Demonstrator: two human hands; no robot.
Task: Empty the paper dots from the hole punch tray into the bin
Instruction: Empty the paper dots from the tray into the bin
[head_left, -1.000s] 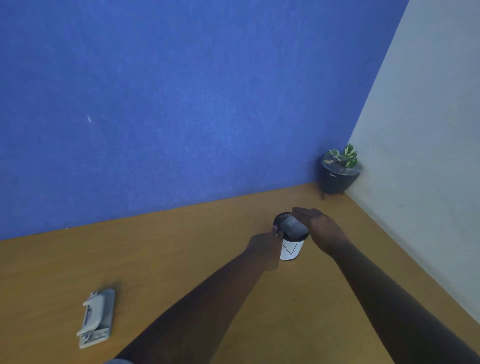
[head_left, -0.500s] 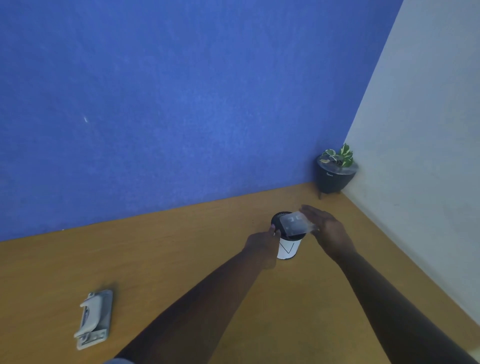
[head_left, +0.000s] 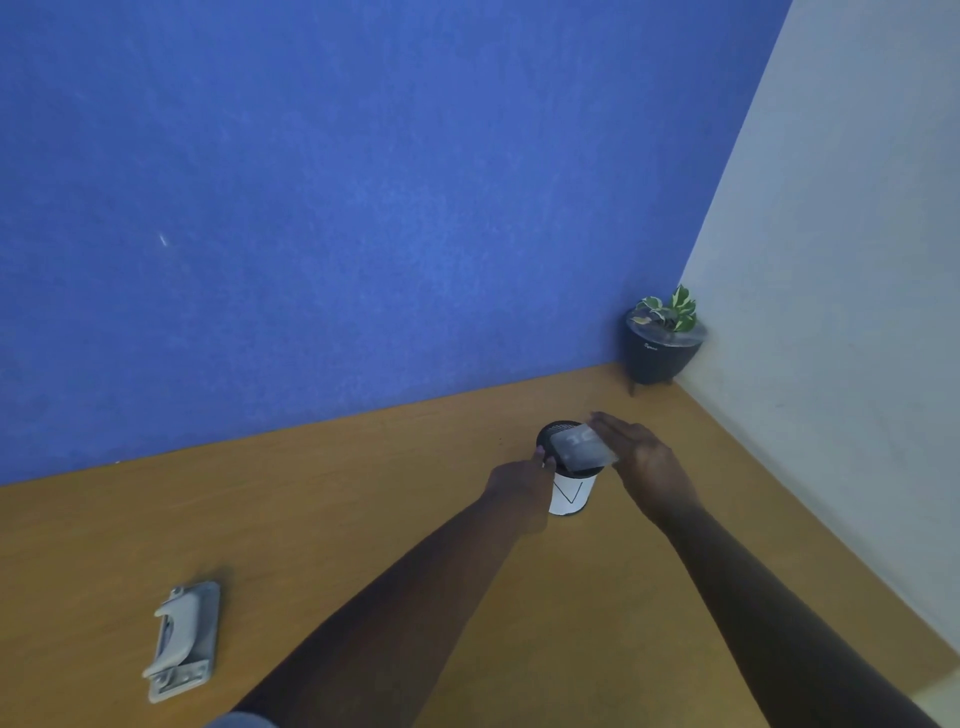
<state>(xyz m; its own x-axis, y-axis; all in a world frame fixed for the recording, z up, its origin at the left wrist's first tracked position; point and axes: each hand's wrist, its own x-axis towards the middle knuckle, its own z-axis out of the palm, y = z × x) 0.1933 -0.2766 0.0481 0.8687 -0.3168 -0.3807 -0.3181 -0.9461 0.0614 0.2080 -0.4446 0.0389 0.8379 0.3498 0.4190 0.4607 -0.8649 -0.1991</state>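
Note:
A small bin (head_left: 571, 493) with a black mesh rim and a white body stands on the wooden table. My left hand (head_left: 522, 480) grips its left side, thumb against the rim. My right hand (head_left: 641, 460) holds the grey hole punch tray (head_left: 581, 446) tilted over the bin's mouth, covering much of the opening. No paper dots can be made out. The grey hole punch (head_left: 183, 640) lies flat on the table at the near left, far from both hands.
A dark pot with a green-and-white plant (head_left: 661, 340) stands in the far right corner. A blue wall runs behind the wooden table (head_left: 363, 493), a pale wall along its right side.
My right hand has tipped the tray up and shifted it slightly right over the bin. The left hand has stayed on the bin.

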